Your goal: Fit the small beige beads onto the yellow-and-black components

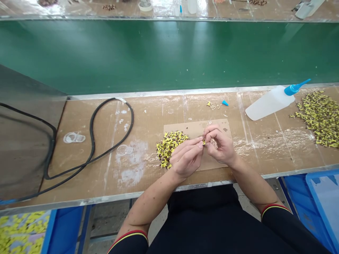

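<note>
My left hand (187, 157) and my right hand (219, 144) meet over a cardboard sheet (194, 129), fingertips almost touching. Pinched in my left fingers is a small yellow and dark brown piece (203, 143). The right thumb and forefinger close at the same spot; whatever they grip is too small to make out. Beside my left hand lies a heap of similar yellow and brown pieces (169, 146). Tiny pale bits (214, 143) show on the cardboard, partly hidden behind my right hand.
A white squeeze bottle (272, 102) with a blue nozzle lies at the right, near a larger yellow-brown pile (319, 118). A blue cap (225, 102) sits behind the cardboard. Black cable (91, 141) loops across the left. A green panel (169, 56) rises along the back.
</note>
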Demonstrator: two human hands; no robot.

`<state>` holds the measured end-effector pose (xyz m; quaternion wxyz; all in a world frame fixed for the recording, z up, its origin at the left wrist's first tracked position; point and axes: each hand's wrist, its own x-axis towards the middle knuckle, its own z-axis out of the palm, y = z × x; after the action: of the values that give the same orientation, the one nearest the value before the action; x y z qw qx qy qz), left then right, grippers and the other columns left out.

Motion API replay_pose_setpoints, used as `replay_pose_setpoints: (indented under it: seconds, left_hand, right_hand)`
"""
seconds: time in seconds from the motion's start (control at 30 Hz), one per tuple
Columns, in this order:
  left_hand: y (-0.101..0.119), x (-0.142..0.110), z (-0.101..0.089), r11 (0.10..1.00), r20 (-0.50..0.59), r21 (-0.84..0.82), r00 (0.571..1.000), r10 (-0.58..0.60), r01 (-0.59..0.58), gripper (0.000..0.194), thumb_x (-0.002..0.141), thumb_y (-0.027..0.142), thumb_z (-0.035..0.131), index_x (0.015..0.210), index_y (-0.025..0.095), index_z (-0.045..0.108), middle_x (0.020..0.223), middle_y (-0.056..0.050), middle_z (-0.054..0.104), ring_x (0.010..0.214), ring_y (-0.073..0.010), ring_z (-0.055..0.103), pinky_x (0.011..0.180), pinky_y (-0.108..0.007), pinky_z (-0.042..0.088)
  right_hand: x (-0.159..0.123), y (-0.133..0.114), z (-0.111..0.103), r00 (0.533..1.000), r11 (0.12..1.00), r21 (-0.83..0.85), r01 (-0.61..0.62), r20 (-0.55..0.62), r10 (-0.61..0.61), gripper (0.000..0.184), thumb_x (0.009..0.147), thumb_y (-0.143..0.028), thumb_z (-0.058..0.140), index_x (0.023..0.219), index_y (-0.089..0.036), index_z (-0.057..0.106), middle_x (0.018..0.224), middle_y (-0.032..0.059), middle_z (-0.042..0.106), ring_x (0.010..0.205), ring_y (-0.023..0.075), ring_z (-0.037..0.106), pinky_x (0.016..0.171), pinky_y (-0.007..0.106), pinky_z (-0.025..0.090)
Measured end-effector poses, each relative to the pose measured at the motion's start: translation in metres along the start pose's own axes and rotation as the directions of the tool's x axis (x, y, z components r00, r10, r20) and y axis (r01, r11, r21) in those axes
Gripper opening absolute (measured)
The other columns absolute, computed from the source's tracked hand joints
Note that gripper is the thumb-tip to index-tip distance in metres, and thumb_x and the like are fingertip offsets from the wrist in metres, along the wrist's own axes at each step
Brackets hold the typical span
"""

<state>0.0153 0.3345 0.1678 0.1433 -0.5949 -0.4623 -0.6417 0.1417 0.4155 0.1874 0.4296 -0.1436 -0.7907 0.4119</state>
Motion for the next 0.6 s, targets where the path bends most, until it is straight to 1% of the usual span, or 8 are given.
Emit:
replay_pose_setpoints:
  seconds: [0.2, 0.27, 0.33, 0.4, 0.5, 0.6]
  left_hand:
    - [0.004, -0.003, 0.0, 0.998, -0.026, -0.014, 0.997, -0.068, 0.068, 0.034, 0.082, 0.001, 0.074, 0.107, 0.023, 0.066, 0.09, -0.001, 0.081, 0.083, -0.0201, 0.081, 0.068, -0.028, 0.069]
    - [0.005, -0.006, 0.0, 0.994, -0.016, -0.022, 0.994, -0.109, 0.108, 0.033, 0.082, 0.002, 0.074, 0.106, 0.023, 0.065, 0.092, -0.002, 0.081, 0.083, -0.0199, 0.081, 0.068, -0.029, 0.07]
    - [0.005, -0.009, 0.0, 0.982, -0.003, -0.067, 0.984, -0.179, 0.178, 0.03, 0.084, 0.005, 0.074, 0.106, 0.023, 0.065, 0.094, -0.002, 0.081, 0.085, -0.0195, 0.081, 0.072, -0.029, 0.07]
    - [0.005, -0.01, 0.001, 0.947, 0.012, -0.149, 0.958, -0.285, 0.284, 0.024, 0.087, 0.011, 0.074, 0.106, 0.022, 0.064, 0.092, -0.002, 0.08, 0.085, -0.0186, 0.081, 0.075, -0.029, 0.07]
    - [0.005, -0.008, 0.002, 0.855, 0.058, -0.268, 0.893, -0.446, 0.445, 0.019, 0.09, 0.021, 0.076, 0.104, 0.021, 0.063, 0.085, -0.001, 0.08, 0.079, -0.0163, 0.08, 0.076, -0.025, 0.069]
    - [0.004, -0.005, 0.002, 0.786, 0.096, -0.331, 0.847, -0.523, 0.523, 0.022, 0.089, 0.023, 0.078, 0.104, 0.021, 0.062, 0.084, -0.001, 0.079, 0.075, -0.014, 0.08, 0.073, -0.021, 0.067]
  right_hand:
    - [-0.004, 0.001, 0.01, 0.998, 0.999, -0.037, 0.005, -0.07, -0.007, 0.01, 0.087, -0.016, 0.056, 0.083, -0.025, 0.053, 0.085, 0.0036, 0.062, 0.076, 0.0178, 0.061, 0.065, 0.033, 0.053]
    - [-0.005, 0.001, 0.012, 0.995, 0.999, -0.041, 0.005, -0.095, -0.009, 0.01, 0.086, -0.017, 0.056, 0.082, -0.025, 0.052, 0.084, 0.0035, 0.063, 0.074, 0.0177, 0.06, 0.064, 0.033, 0.053]
    - [-0.005, 0.001, 0.013, 0.993, 0.998, -0.059, 0.008, -0.115, -0.015, 0.01, 0.087, -0.017, 0.056, 0.082, -0.025, 0.053, 0.082, 0.003, 0.064, 0.073, 0.0176, 0.061, 0.063, 0.033, 0.053]
    - [-0.005, 0.0, 0.01, 0.991, 0.996, -0.086, 0.009, -0.13, -0.02, 0.01, 0.088, -0.017, 0.058, 0.084, -0.025, 0.056, 0.081, 0.0025, 0.064, 0.073, 0.0177, 0.062, 0.063, 0.033, 0.054]
    - [-0.003, -0.002, 0.004, 0.993, 0.997, -0.082, -0.001, -0.116, -0.009, 0.009, 0.09, -0.017, 0.06, 0.089, -0.025, 0.061, 0.081, 0.0025, 0.066, 0.075, 0.018, 0.064, 0.063, 0.033, 0.054]
    - [-0.001, -0.003, -0.002, 0.997, 0.999, -0.032, -0.025, -0.078, 0.023, 0.008, 0.091, -0.018, 0.063, 0.093, -0.025, 0.066, 0.084, 0.0027, 0.067, 0.075, 0.0168, 0.063, 0.062, 0.031, 0.053]
